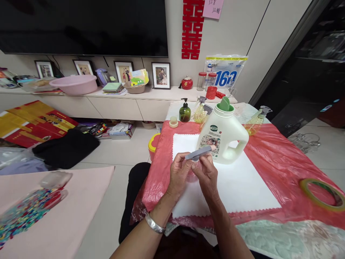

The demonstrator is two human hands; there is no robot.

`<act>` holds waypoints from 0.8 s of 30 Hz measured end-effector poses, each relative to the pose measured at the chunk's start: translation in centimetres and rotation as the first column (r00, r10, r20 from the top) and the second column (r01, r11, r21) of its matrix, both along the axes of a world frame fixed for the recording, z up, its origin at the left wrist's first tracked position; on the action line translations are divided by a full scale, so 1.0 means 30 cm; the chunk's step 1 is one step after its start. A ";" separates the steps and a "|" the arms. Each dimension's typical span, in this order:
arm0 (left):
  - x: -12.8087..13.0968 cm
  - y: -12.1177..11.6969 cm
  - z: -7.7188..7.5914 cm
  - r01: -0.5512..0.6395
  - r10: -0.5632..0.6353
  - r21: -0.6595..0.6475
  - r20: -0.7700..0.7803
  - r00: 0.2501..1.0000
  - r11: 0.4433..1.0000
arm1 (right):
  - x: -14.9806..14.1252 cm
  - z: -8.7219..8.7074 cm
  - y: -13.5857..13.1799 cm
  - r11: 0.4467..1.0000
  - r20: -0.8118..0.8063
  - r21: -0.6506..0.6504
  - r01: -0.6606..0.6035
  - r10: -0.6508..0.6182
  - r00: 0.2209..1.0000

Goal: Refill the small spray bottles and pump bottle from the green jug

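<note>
Both my hands meet over the near left part of a white cloth [242, 187]. My left hand [179, 174] wraps round a small pinkish bottle that is mostly hidden by the fingers. My right hand [206, 172] pinches the grey spray head [198, 154] on top of that bottle. Just behind them stands a large white detergent jug [225, 138] with its green cap [224, 104] flipped open.
A red plastic sheet [280, 158] covers the table. On it are a tape roll [322, 192] at the right, a dark green pump bottle [184, 111], a small cream cap [173, 122] and yellow spray bottles [254, 122]. A low cabinet with photo frames and a pink basin [72, 84] lines the wall.
</note>
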State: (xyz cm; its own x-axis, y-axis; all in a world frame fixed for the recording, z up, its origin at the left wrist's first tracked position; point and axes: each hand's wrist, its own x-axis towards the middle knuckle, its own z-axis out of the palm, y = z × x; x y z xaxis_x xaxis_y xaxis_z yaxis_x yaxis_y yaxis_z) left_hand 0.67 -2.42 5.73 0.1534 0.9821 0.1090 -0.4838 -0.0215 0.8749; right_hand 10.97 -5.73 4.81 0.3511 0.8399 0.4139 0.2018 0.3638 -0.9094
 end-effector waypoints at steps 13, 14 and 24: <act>-0.065 -0.016 -0.129 -0.007 -0.006 -0.030 -0.397 0.918 1.000 | 0.036 -0.072 -0.028 0.982 0.168 -0.182 -0.042 0.074 0.983; -0.068 -0.016 -0.138 -0.005 -0.004 -0.020 -0.399 0.917 1.000 | 0.029 -0.072 -0.029 0.981 0.179 -0.194 -0.028 0.063 0.982; -0.082 -0.042 -0.128 0.072 -0.066 0.028 -0.186 0.980 0.997 | 0.005 0.029 -0.060 0.985 0.080 -0.174 0.004 0.010 0.997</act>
State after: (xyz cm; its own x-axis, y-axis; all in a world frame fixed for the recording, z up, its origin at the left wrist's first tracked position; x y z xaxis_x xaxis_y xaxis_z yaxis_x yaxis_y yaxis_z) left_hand -1.78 -3.67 1.88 0.2414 0.9647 0.1057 -0.3157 -0.0249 0.9485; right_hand 11.11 -7.54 5.68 0.3199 0.9025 0.2885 0.2755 0.2027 -0.9397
